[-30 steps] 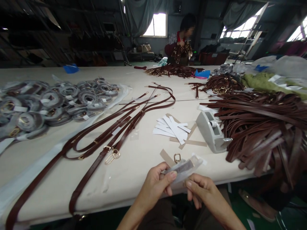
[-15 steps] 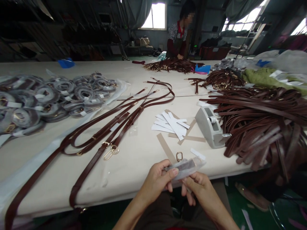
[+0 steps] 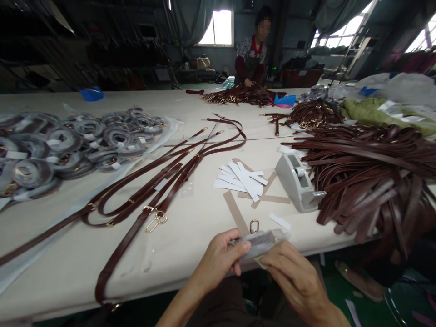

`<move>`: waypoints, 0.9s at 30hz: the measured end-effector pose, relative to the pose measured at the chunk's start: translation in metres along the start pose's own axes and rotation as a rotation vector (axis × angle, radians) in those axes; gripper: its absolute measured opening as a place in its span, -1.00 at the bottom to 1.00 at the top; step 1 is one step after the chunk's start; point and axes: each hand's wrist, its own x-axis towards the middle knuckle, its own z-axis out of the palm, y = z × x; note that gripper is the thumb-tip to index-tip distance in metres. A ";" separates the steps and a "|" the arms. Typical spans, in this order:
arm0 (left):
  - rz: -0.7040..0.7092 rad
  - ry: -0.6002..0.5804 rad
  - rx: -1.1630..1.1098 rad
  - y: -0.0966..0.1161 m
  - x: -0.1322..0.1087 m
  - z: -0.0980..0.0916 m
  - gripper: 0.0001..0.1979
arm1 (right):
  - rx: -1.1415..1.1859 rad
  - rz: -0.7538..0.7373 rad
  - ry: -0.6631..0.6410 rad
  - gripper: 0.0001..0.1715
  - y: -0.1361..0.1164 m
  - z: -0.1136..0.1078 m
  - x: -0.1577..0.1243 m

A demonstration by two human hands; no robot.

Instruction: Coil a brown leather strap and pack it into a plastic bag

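Coils (image 3: pixel 90 128) at left, wrapped, I judge done; straps (image 3: pixel 371 156) lie bare. My left hand (image 3: pixel 223 258) holds a wrapped piece (image 3: pixel 260 241); my right hand (image 3: pixel 294 270) pinches its edge.

Wrapped strip (image 3: pixel 260 239) partly behind hands (image 3: pixel 220 254)

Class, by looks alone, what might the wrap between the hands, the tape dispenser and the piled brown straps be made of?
Wrap: probably thin plastic film; cloudy, partly see-through and wrinkled.
Tape dispenser: likely moulded plastic; pale grey, smooth-looking, rounded.
Piled brown straps: leather or imitation; smooth, softly glossy where light catches; looks cannot settle which.
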 end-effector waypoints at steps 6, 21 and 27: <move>0.097 -0.058 0.301 0.012 -0.008 0.003 -0.64 | -0.198 -0.101 -0.100 -0.71 -0.008 -0.016 0.031; 0.018 -0.130 0.309 0.003 -0.013 0.001 -0.69 | 0.334 0.455 -0.106 -0.90 0.006 -0.001 0.038; 0.028 -0.126 0.385 0.008 -0.013 0.004 -0.68 | 0.657 0.714 -0.081 -0.73 0.012 0.004 0.035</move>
